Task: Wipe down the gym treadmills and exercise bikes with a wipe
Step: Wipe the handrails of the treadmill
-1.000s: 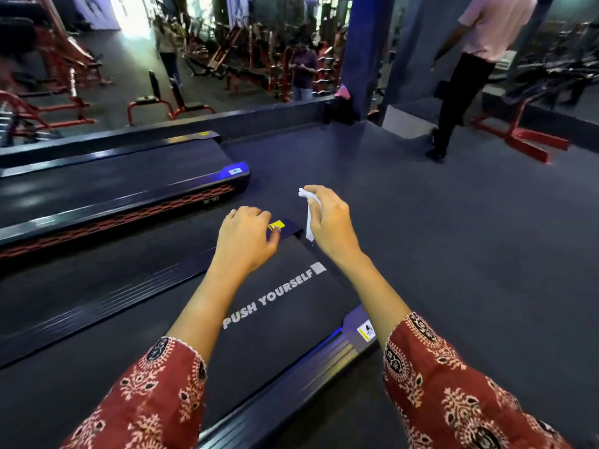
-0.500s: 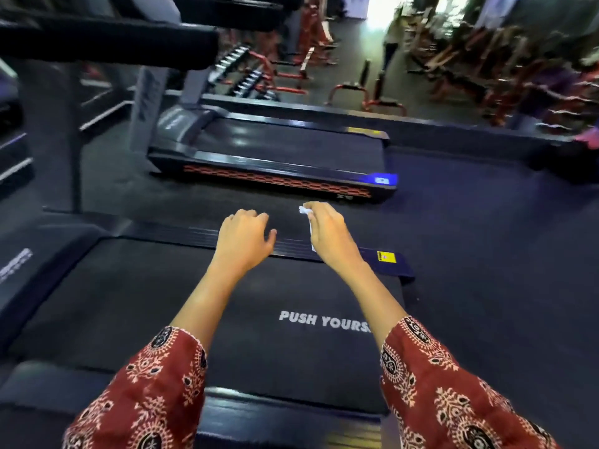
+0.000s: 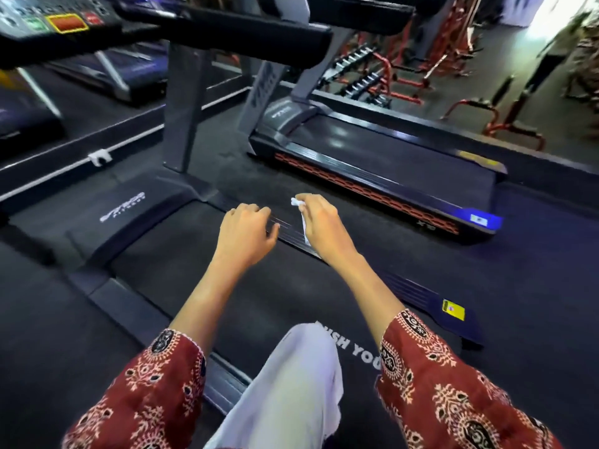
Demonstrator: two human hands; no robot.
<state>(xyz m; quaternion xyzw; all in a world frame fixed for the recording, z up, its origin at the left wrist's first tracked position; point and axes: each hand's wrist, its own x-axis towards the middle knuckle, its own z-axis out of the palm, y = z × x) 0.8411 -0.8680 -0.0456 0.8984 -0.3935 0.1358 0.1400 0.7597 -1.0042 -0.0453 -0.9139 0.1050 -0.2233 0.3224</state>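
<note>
A black treadmill lies below me, its belt [image 3: 181, 273] printed with white lettering, its ribbed right side rail [image 3: 408, 291] running toward a yellow sticker. My right hand [image 3: 321, 226] grips a small white wipe [image 3: 303, 218] above that rail; the wipe hangs under the fingers. My left hand [image 3: 244, 233] hovers beside it over the belt's edge, fingers loosely curled, holding nothing. The treadmill's console [image 3: 55, 21] and padded handlebar [image 3: 227, 34] sit at the top left.
A second treadmill [image 3: 382, 163] with a red grille and blue light stands parallel to the right. Grey uprights [image 3: 186, 102] rise ahead. Red gym frames and a dumbbell rack [image 3: 366, 72] fill the back right. My white-trousered knee [image 3: 298, 384] shows at the bottom.
My view has swung left and forward, bringing the console, handlebar and uprights into sight. Both hands keep their pose, the wipe still in my right hand. My knee has come into view.
</note>
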